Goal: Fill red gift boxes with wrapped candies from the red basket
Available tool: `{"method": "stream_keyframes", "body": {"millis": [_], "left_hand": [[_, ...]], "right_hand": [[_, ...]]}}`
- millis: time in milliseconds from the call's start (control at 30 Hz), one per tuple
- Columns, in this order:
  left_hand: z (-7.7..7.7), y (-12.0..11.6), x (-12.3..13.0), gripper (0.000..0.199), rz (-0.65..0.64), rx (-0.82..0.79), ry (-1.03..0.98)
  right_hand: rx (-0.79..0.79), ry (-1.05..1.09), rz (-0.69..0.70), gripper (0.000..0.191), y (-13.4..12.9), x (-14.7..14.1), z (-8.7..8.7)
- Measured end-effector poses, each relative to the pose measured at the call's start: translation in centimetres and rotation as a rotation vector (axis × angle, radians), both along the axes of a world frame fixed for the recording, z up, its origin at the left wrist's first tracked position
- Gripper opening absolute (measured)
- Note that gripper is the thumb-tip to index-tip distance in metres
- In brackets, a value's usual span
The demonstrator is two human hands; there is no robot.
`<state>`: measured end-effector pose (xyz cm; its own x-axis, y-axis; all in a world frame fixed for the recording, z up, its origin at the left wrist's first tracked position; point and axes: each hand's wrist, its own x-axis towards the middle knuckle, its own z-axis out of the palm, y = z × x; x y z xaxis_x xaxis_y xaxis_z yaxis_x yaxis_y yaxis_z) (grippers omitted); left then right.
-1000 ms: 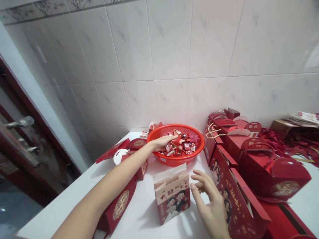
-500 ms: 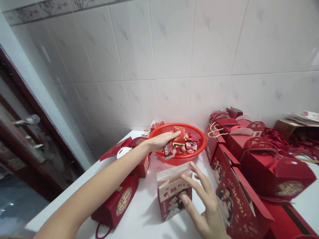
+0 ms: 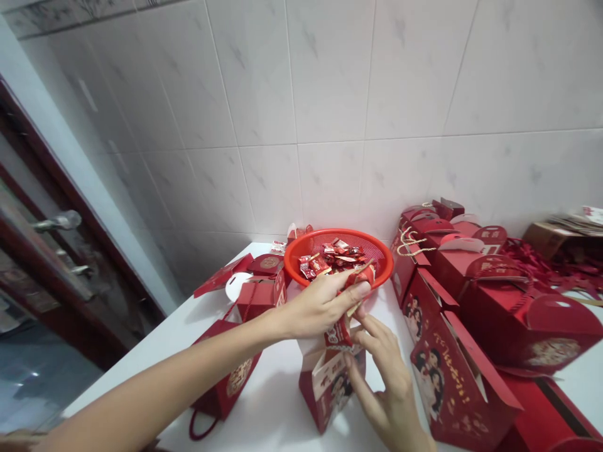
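Note:
My left hand (image 3: 325, 306) is closed on several red wrapped candy packets (image 3: 339, 334), just above a small open-topped gift box (image 3: 324, 392). One packet hangs down at the mouth of the box. The box is red and cream with a printed couple on its front. At its upper right edge, my right hand (image 3: 389, 367) grips it between thumb and fingers; part of that contact is hidden. Behind my hands stands a red plastic basket (image 3: 387, 267) with more wrapped candies (image 3: 320, 263) in it.
Red handled gift boxes (image 3: 513, 320) crowd the right side, with red shredded paper (image 3: 532, 267) behind them. More red boxes (image 3: 221, 370) stand on the left of the white table (image 3: 277, 389). A tiled wall (image 3: 330, 182) rises at the back; a door (image 3: 42, 263) is far left.
My left hand has come from the basket toward me with candy packets, to above the small box. My right hand has closed in on the box, which has turned slightly.

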<state>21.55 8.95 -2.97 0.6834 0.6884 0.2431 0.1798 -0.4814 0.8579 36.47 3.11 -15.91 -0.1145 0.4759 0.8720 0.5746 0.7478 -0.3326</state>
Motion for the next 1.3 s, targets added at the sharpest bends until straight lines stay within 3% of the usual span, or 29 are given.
{"method": "stream_keyframes", "body": {"millis": [233,367,533,733,833,967,1200,1300], "left_hand": [[-1.1,1.6,-0.7,0.032,0.134,0.207,0.144],[-0.9,0.7,-0.8,0.023,0.087,0.368,0.287],[-0.6,0.0,-1.1,0.026,0.077,0.441,0.379],[0.0,0.6,-2.4,0.04,0.121,0.278,0.358],[0.4,0.8,-2.9,0.042,0.051,0.186,0.366],[0.7,0.6,-3.1,0.035,-0.033,0.129,0.359],[0.9,0.7,-3.2,0.03,-0.065,0.057,0.343],[0.6,0.7,-3.4,0.016,-0.138,0.084,0.306]], "right_hand": [[-0.065,0.014,-0.004,0.029,0.1,-0.3,-0.3],[-0.058,0.037,-0.038,0.028,0.0,-0.4,-0.2],[-0.039,0.051,-0.051,0.025,0.1,-0.4,0.0],[-0.065,0.064,-0.068,0.024,0.0,-0.2,-0.1],[-0.072,0.074,-0.072,0.022,0.1,-0.2,-0.3],[-0.065,0.077,-0.071,0.023,0.1,-0.3,-0.3],[-0.071,0.081,-0.059,0.023,0.0,-0.3,-0.1],[-0.068,0.074,-0.065,0.024,-0.1,-0.3,-0.2]]}}
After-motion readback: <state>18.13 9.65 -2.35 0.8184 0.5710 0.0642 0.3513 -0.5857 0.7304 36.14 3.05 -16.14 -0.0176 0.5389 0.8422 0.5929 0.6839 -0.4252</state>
